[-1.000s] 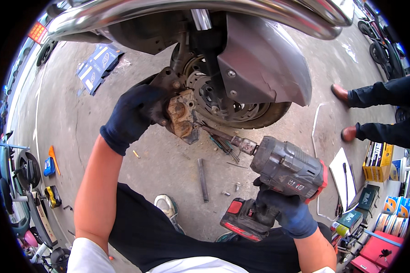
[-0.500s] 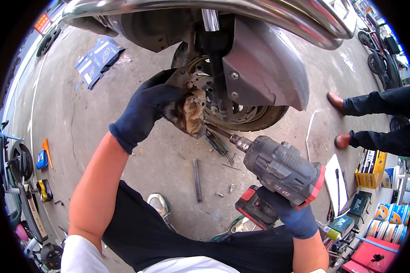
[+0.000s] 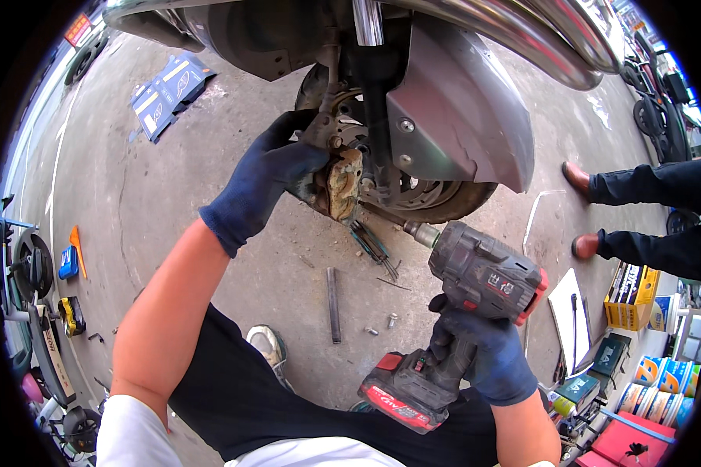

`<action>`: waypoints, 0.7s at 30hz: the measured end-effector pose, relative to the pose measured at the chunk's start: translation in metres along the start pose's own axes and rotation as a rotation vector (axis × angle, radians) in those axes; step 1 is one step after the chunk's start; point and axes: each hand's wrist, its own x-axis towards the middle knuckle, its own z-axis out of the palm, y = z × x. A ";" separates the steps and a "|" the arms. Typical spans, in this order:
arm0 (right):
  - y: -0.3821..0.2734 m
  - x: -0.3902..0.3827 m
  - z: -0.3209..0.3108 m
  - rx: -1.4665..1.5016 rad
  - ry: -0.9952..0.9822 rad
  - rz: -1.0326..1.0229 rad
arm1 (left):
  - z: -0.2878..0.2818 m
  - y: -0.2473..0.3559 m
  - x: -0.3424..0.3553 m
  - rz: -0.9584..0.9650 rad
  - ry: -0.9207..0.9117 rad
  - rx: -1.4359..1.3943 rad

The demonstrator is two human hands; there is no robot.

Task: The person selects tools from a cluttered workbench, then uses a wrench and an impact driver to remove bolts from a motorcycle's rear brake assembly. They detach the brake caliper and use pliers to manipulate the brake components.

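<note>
My left hand (image 3: 266, 175), in a dark blue glove, is closed around a rusty, dirt-caked brake caliper (image 3: 344, 187) beside the front wheel. The gloved right hand (image 3: 492, 359) grips the handle of a black and red cordless impact wrench (image 3: 483, 268). From the wrench's socket (image 3: 424, 233) a thin bit reaches to the lower end of the caliper; whether it sits in a bolt I cannot tell. Just right of the caliper stand the black fork leg (image 3: 377, 117) and the grey front fender (image 3: 463, 117), with the tyre (image 3: 475, 201) beneath.
Chrome bars (image 3: 514, 27) cross above the wheel. On the ground lie a metal rod (image 3: 333, 305), several thin tools (image 3: 374, 247), small metal pieces (image 3: 392, 319) and flattened blue packaging (image 3: 171, 93). Another person's shoes (image 3: 576, 179) are at right, near a yellow box (image 3: 632, 300).
The impact wrench has turned in my right hand's grip, its battery end swinging left and toward me and its side now facing up. My left hand still holds the caliper.
</note>
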 end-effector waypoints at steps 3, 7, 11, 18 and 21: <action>0.007 0.004 -0.003 -0.022 -0.006 -0.054 | -0.001 -0.001 0.001 0.004 0.002 0.069; 0.013 0.006 -0.009 -0.058 -0.040 -0.073 | -0.001 -0.001 0.001 0.040 -0.003 0.086; 0.012 0.008 -0.007 0.016 -0.027 0.002 | -0.003 -0.005 0.003 0.043 0.009 0.004; 0.011 0.007 -0.005 -0.031 -0.005 -0.016 | -0.004 -0.003 0.002 0.041 0.013 0.022; 0.013 0.008 -0.007 -0.077 -0.034 -0.060 | -0.005 -0.002 0.002 0.026 0.007 0.064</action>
